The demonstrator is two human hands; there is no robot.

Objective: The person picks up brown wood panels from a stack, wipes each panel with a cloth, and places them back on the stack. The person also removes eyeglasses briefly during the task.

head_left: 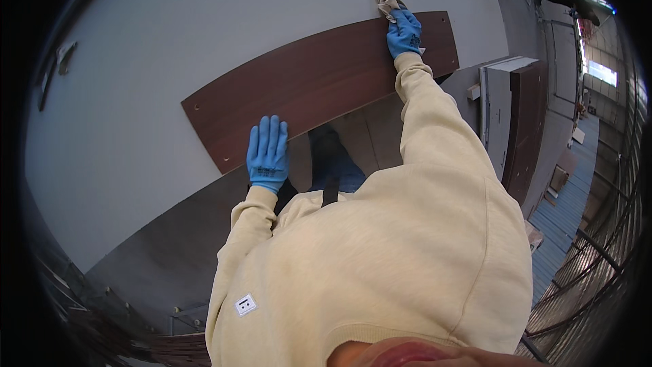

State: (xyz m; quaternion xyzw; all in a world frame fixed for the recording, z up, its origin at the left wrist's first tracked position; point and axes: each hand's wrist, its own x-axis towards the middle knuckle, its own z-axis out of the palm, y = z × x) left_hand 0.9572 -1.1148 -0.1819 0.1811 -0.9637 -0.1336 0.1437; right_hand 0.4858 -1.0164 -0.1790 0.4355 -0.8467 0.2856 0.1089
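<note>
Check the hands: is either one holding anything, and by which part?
Right hand grips a crumpled beige cloth, bunched in its fingers at the brown panel's far edge. Left hand lies flat on the panel, holding nothing.

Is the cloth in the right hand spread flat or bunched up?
Bunched up: the cloth sits crumpled under the right hand at the brown panel's far edge.

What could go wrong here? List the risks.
1. The brown board overhangs the grey table toward the person; only the flat left hand steadies it, so it might tip or slide.
2. The right hand presses a rag at the far edge at full reach, which may shove the board.
</note>
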